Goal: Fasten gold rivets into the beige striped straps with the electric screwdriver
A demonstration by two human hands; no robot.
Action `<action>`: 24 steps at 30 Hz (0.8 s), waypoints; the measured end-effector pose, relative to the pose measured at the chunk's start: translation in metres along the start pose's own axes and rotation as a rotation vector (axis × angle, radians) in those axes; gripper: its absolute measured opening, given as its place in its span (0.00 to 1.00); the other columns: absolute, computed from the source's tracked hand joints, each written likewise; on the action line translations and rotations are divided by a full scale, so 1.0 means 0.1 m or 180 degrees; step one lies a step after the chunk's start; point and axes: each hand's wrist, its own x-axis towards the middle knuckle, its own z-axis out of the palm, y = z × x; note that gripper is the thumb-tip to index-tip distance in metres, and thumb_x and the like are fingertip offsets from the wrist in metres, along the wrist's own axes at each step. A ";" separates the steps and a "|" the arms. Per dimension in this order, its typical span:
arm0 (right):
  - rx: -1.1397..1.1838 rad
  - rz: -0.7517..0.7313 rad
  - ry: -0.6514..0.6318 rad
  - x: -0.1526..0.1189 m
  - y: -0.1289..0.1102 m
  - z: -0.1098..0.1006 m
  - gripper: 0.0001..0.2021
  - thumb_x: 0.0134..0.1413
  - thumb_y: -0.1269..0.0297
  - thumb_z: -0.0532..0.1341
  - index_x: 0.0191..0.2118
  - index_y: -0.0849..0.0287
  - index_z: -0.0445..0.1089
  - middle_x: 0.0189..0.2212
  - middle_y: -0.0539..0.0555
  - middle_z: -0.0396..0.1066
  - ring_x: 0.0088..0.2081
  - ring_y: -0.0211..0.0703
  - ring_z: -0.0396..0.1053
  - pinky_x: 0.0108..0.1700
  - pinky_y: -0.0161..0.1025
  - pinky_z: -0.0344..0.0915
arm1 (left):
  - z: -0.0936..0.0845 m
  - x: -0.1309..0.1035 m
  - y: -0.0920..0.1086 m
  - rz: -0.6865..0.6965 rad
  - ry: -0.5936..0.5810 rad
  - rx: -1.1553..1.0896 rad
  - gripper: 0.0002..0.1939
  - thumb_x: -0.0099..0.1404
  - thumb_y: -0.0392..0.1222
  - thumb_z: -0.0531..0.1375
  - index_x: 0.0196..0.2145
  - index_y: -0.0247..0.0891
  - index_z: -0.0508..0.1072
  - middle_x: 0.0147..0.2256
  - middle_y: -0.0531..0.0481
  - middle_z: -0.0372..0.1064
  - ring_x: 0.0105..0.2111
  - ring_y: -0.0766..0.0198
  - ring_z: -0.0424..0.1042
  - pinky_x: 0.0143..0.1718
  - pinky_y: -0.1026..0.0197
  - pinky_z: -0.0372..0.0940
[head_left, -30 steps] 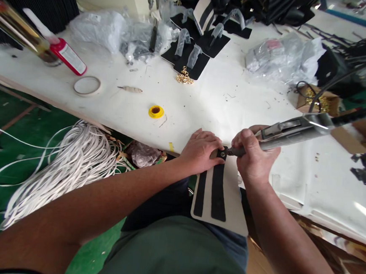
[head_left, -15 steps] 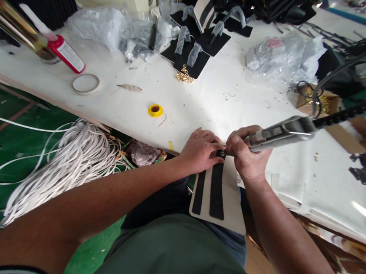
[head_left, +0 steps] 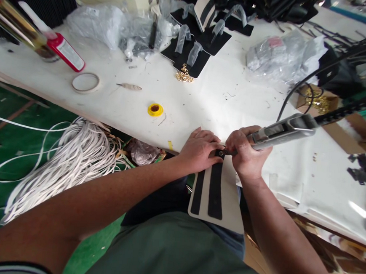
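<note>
The left hand [head_left: 201, 151] has a closed grip, thumb and fingers pinching the upper end of a flat beige panel [head_left: 230, 191] with rounded corners; two matt black strips [head_left: 216, 193] run down its smooth face, and a round, shiny metal fitting [head_left: 221, 153] sits in the black upper end, just beside the thumb; the panel lies at the near edge of the table [head_left: 201, 102], its lower part reaching out over the person's lap. The right hand [head_left: 245, 152] has its grip wrapped firmly round a long grey metal power screwdriver [head_left: 286, 130], whose glossy body slants up to the right into a ribbed black cable sleeve [head_left: 352, 106]; its tip points at the panel's upper end, though the fingers make the exact contact hard to see. On the white, scuffed tabletop stand a squat yellow spool [head_left: 155, 110], a thin white tape ring [head_left: 84, 91], a slim pale-handled awl [head_left: 131, 87] and a red plastic bottle [head_left: 69, 53] with a white tapered nozzle; a gold chain [head_left: 184, 75] lies heaped against flat black panels [head_left: 202, 69]; crumpled clear plastic [head_left: 273, 55] sits further right; below the table, flat white cord [head_left: 63, 165] spills in a loose, tangled bundle.
</note>
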 end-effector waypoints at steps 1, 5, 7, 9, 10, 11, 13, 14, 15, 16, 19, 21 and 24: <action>0.0010 -0.0006 -0.0018 -0.01 -0.01 0.00 0.14 0.57 0.62 0.67 0.28 0.54 0.61 0.19 0.43 0.61 0.20 0.36 0.62 0.24 0.36 0.63 | 0.00 0.00 0.00 -0.0002 -0.0010 0.0012 0.18 0.62 0.50 0.71 0.49 0.48 0.79 0.53 0.50 0.76 0.61 0.50 0.66 0.70 0.39 0.47; 0.0013 0.0054 -0.0231 -0.03 -0.01 -0.01 0.15 0.55 0.57 0.70 0.29 0.54 0.63 0.20 0.44 0.64 0.21 0.37 0.64 0.24 0.37 0.64 | 0.01 -0.01 -0.01 0.0007 -0.0003 0.0122 0.19 0.63 0.52 0.70 0.50 0.48 0.78 0.54 0.48 0.75 0.61 0.49 0.66 0.70 0.37 0.48; -0.0033 0.0113 -0.0381 -0.01 0.01 -0.04 0.18 0.54 0.53 0.72 0.28 0.55 0.65 0.21 0.45 0.66 0.22 0.38 0.65 0.25 0.38 0.64 | 0.02 -0.02 -0.01 0.0001 0.0008 0.0159 0.20 0.63 0.52 0.70 0.51 0.48 0.78 0.56 0.48 0.74 0.61 0.48 0.65 0.70 0.37 0.48; -0.0051 0.0123 -0.0554 0.03 0.02 -0.07 0.21 0.51 0.47 0.73 0.25 0.56 0.66 0.21 0.47 0.67 0.23 0.39 0.65 0.25 0.38 0.64 | 0.02 -0.02 -0.01 -0.0014 0.0012 0.0153 0.20 0.62 0.52 0.71 0.51 0.48 0.78 0.57 0.49 0.74 0.61 0.49 0.65 0.70 0.37 0.48; -0.0021 0.0089 -0.0593 0.05 0.00 -0.09 0.23 0.50 0.45 0.73 0.24 0.56 0.66 0.21 0.48 0.67 0.23 0.40 0.66 0.25 0.38 0.64 | 0.02 -0.02 -0.01 -0.0021 0.0017 0.0133 0.20 0.62 0.52 0.71 0.50 0.48 0.79 0.56 0.49 0.74 0.61 0.49 0.65 0.70 0.38 0.48; 0.0012 0.0037 -0.0578 0.07 -0.03 -0.12 0.25 0.49 0.42 0.73 0.24 0.56 0.65 0.20 0.49 0.67 0.23 0.40 0.66 0.25 0.38 0.64 | 0.02 -0.01 -0.01 -0.0027 0.0024 0.0104 0.19 0.62 0.53 0.71 0.50 0.48 0.79 0.56 0.50 0.75 0.61 0.50 0.66 0.70 0.38 0.47; -0.0046 -0.0018 -0.0408 0.14 -0.13 -0.18 0.26 0.50 0.38 0.71 0.24 0.56 0.66 0.20 0.49 0.67 0.23 0.40 0.65 0.24 0.38 0.63 | 0.02 -0.01 -0.01 -0.0033 0.0049 0.0036 0.18 0.62 0.53 0.71 0.49 0.48 0.80 0.54 0.50 0.76 0.60 0.51 0.66 0.70 0.38 0.47; -0.0206 0.0005 -0.0309 0.18 -0.18 -0.23 0.26 0.50 0.37 0.70 0.25 0.56 0.67 0.21 0.49 0.67 0.23 0.40 0.65 0.24 0.38 0.63 | 0.02 -0.01 -0.01 -0.0035 0.0061 0.0006 0.18 0.62 0.52 0.71 0.48 0.48 0.80 0.53 0.51 0.76 0.59 0.51 0.67 0.70 0.38 0.46; -0.0481 0.0062 -0.0229 0.22 -0.22 -0.29 0.26 0.51 0.37 0.70 0.27 0.57 0.69 0.22 0.50 0.69 0.23 0.41 0.66 0.25 0.38 0.63 | 0.02 0.00 -0.01 -0.0036 0.0067 -0.0016 0.18 0.62 0.52 0.71 0.48 0.48 0.80 0.53 0.51 0.77 0.59 0.52 0.67 0.70 0.39 0.46; -0.0871 0.0144 -0.0192 0.26 -0.25 -0.36 0.25 0.51 0.37 0.70 0.30 0.57 0.71 0.23 0.51 0.70 0.24 0.42 0.68 0.26 0.39 0.64 | 0.01 0.00 0.00 -0.0038 0.0068 -0.0024 0.18 0.62 0.52 0.71 0.48 0.48 0.80 0.52 0.51 0.77 0.59 0.52 0.67 0.70 0.39 0.47; -0.2470 0.0472 -0.0432 0.36 -0.16 -0.63 0.27 0.52 0.35 0.67 0.41 0.57 0.75 0.29 0.55 0.75 0.31 0.50 0.73 0.32 0.42 0.66 | 0.00 -0.01 0.03 -0.0079 0.0056 0.0028 0.18 0.61 0.50 0.72 0.49 0.47 0.80 0.52 0.51 0.77 0.58 0.52 0.67 0.70 0.41 0.48; -0.3383 0.0732 -0.0839 0.39 0.03 -0.82 0.27 0.58 0.37 0.62 0.49 0.56 0.74 0.33 0.58 0.78 0.35 0.56 0.76 0.36 0.46 0.66 | -0.02 -0.02 0.05 -0.0124 0.0051 0.0089 0.20 0.61 0.50 0.72 0.50 0.46 0.79 0.52 0.50 0.77 0.58 0.51 0.67 0.69 0.41 0.50; -0.3851 0.0707 -0.1199 0.40 0.37 -1.04 0.25 0.63 0.44 0.57 0.55 0.56 0.73 0.47 0.63 0.78 0.46 0.61 0.76 0.44 0.50 0.68 | -0.05 -0.03 0.08 -0.0135 0.0044 0.0179 0.25 0.60 0.52 0.72 0.54 0.45 0.76 0.54 0.49 0.76 0.58 0.51 0.68 0.67 0.43 0.54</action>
